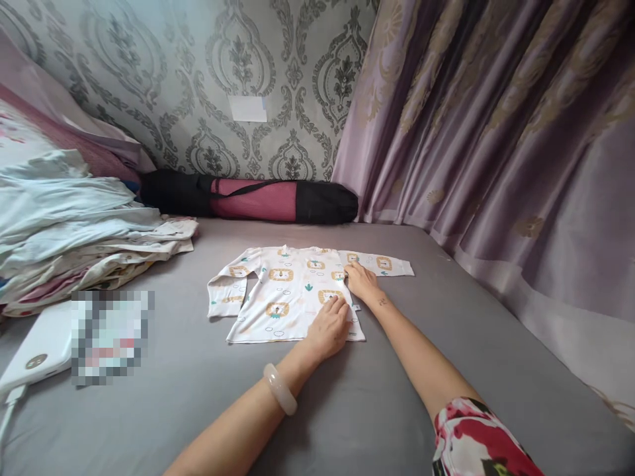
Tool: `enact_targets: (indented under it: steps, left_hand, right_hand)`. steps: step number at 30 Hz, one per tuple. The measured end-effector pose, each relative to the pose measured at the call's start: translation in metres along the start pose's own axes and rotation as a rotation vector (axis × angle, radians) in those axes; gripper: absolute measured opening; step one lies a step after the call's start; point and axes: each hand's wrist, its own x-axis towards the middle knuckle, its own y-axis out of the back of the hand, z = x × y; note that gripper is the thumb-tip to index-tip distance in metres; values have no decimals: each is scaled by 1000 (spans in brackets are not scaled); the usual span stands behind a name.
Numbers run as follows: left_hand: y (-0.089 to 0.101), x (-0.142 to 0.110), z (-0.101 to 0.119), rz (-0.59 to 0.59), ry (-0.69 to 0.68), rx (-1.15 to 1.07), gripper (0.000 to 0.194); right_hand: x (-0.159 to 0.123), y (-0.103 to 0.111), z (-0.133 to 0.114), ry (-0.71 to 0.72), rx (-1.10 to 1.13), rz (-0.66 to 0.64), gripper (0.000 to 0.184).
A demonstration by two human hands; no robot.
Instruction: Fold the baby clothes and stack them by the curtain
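A small white long-sleeved shirt (296, 311) printed with tan lion faces and green leaves lies spread on the grey bed sheet. My left hand (328, 325) rests flat on its lower right part, fingers stretched over the cloth. At the armpit on the right side, my right hand (361, 281) has its fingers curled in, pinching the fabric. Beyond that hand the right sleeve (397, 266) reaches straight out. The left sleeve (227, 291) is bent downward, its cuff near the shirt's side.
Clothes are piled (74, 218) on the left. In front of them sit a white power bank (47, 344) with a cable and a blurred-out item (112, 337). A black and pink long bag (255, 199) lies along the wall. Purple curtains (446, 119) hang on the right.
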Motion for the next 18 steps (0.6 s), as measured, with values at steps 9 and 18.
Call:
enact_targets:
  steps: [9,18]
  left_hand:
    - [2,-9,10,-178,-168,32,64]
    - [42,-25,29,-359,-374,-303,65]
  right_hand:
    - [5,-5,18,171,-69,20,33]
    - [21,21,-11,-130,-111,-87,30]
